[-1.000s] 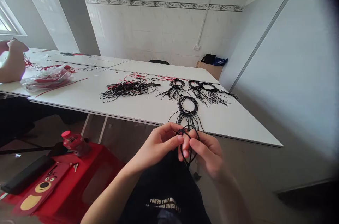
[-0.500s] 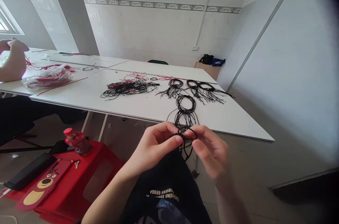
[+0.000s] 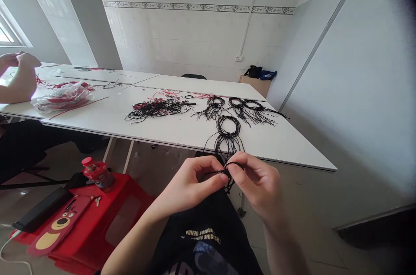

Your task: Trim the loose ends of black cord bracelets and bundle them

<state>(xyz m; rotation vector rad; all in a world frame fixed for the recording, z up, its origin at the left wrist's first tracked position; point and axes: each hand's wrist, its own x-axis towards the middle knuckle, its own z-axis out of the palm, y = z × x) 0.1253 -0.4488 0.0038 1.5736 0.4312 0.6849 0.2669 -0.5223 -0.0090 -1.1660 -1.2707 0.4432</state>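
Just off the front edge of the white table (image 3: 182,130), both hands meet over a black cord (image 3: 234,164). My left hand (image 3: 198,182) pinches it between thumb and forefinger. My right hand (image 3: 256,179) grips a short curved part of the same cord, thumb pressed to forefinger. The fingers hide where the strands cross. Beyond my fingertips, a coiled bundle of black cords (image 3: 228,127) lies on the table, its loose strands hanging over the edge towards my hands.
More black cord bundles (image 3: 248,106) lie behind. A tangled black-and-red cord heap (image 3: 156,108) is left of them. Further left are a plastic bag of red cord (image 3: 63,96) and another person's forearm (image 3: 24,78). A red stool (image 3: 126,197) at my left holds a bottle (image 3: 97,173).
My right thumb has closed onto the cord, where it stood apart before. The open loop between my hands has become smaller. The other person's arm has shifted slightly.
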